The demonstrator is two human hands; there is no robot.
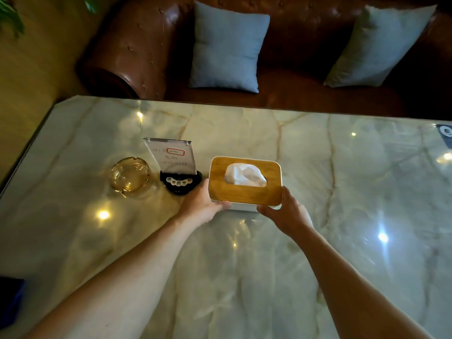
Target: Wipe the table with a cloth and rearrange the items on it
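A white tissue box (245, 183) with a wooden lid and a tissue poking out sits on the glossy marble table (342, 192). My left hand (203, 204) grips the box's left near corner and my right hand (285, 211) grips its right near corner. Just left of the box stands a clear acrylic sign holder (171, 157) in a black base with buttons. Further left is an amber glass ashtray (129, 176). No cloth is visible on the table.
A brown leather sofa (146, 45) with two grey-blue cushions (227, 45) runs along the table's far edge. A dark round-marked object (445, 135) lies at the table's right edge. Something blue (11, 302) shows at the lower left.
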